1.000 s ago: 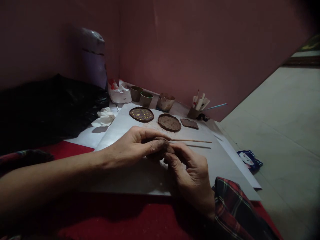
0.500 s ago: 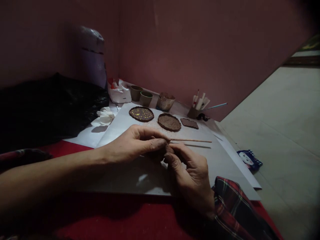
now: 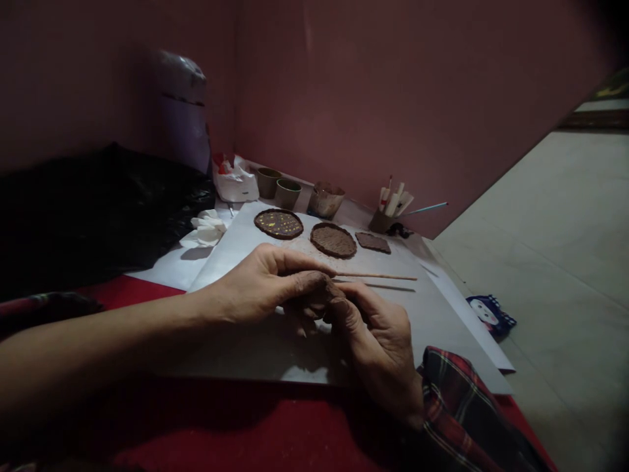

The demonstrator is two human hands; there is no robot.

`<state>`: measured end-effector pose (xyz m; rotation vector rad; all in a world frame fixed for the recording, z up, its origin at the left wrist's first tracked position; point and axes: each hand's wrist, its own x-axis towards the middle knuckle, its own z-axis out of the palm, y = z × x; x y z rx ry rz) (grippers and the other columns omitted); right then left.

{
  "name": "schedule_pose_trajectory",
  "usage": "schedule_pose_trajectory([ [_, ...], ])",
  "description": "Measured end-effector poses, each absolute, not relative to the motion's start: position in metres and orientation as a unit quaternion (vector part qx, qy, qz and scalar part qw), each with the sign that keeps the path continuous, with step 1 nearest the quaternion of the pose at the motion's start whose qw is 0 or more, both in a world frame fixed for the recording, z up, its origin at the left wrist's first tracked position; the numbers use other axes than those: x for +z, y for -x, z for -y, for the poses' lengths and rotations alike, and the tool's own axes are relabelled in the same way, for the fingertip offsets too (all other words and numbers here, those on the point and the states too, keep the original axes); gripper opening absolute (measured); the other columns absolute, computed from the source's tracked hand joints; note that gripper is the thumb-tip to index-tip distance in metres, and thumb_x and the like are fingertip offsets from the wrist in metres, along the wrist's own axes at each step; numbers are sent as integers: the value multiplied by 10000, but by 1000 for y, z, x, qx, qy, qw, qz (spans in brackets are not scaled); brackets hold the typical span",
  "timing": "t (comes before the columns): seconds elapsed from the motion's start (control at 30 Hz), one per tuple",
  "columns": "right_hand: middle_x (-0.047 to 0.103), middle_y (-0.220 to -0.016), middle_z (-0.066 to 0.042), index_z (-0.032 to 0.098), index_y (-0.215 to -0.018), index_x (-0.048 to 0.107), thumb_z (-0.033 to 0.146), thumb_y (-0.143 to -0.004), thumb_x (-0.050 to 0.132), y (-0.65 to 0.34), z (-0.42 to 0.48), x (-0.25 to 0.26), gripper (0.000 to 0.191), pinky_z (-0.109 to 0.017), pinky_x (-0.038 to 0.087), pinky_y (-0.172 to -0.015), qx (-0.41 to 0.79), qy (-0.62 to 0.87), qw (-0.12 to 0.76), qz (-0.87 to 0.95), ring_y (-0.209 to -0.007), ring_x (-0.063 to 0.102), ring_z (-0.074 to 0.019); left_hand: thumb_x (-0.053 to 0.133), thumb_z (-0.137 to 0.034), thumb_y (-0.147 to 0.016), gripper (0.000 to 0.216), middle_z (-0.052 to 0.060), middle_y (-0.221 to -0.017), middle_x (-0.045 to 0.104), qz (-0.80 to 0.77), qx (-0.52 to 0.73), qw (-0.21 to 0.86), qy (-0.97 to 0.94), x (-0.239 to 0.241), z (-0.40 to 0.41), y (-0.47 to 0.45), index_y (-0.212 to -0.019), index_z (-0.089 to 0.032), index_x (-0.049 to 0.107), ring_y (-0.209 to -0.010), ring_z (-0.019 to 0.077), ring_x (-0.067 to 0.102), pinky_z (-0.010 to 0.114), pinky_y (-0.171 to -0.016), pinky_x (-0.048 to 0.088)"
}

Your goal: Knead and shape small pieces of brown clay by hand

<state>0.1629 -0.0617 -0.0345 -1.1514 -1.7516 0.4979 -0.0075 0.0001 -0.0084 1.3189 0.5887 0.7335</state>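
Note:
Fingers of my left hand [image 3: 265, 282] and my right hand [image 3: 381, 344] meet over the white board [image 3: 437, 328], closed on a small lump of brown clay [image 3: 320, 298]. Both thumbs press on it from my side, and the fingers hide much of its shape. Brown smears cover the thumbs. A thin wooden stick [image 3: 378, 276] extends rightward from behind my left fingertips, its shadow just below; whether that hand grips it I cannot tell. Beyond the hands lie a yellow-dotted round clay piece [image 3: 278, 224], a plain round clay piece [image 3: 333, 241] and a flat rectangular clay piece [image 3: 373, 242].
Cups [image 3: 287, 194] and a brown-smeared container [image 3: 325, 200] line the back, beside a holder [image 3: 381, 221] of sticks and brushes. Crumpled tissue [image 3: 204, 229] and a black plastic bag [image 3: 108, 203] are at left. Red cloth [image 3: 275, 426] covers the near edge. A blue doll-faced item [image 3: 489, 311] lies right.
My thumbs have shifted on the clay, and more of the lump and my left fingers below it now show. The stick and the pieces on the board stay put.

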Motion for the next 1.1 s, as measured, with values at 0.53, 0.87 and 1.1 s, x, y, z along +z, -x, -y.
schedule_pose_trajectory([
  [0.53, 665, -820, 20, 223, -980, 620, 317, -867, 589, -165, 56, -38, 151, -218, 465, -623, 223, 460, 475, 716, -699, 603, -123, 659, -186, -796, 219, 10, -808, 680, -254, 327, 684, -600, -13, 6, 5, -1014, -166, 678, -688, 90, 589, 159, -577, 437],
  [0.87, 685, -834, 13, 200, -966, 629, 202, -855, 610, -161, 58, -37, 112, -192, 482, -646, 231, 446, 489, 713, -718, 624, -107, 637, -168, -780, 178, 38, -857, 720, -240, 350, 644, -636, -13, 4, 5, -953, -139, 672, -785, 148, 655, 206, -657, 472],
  [1.1, 633, -707, 22, 174, -906, 639, 200, -852, 600, -160, 62, -35, 71, -195, 418, -539, 196, 462, 479, 720, -581, 529, -89, 634, -143, -757, 204, 68, -856, 723, -226, 361, 653, -626, -14, 5, 5, -956, -110, 659, -720, 151, 656, 215, -621, 485],
])
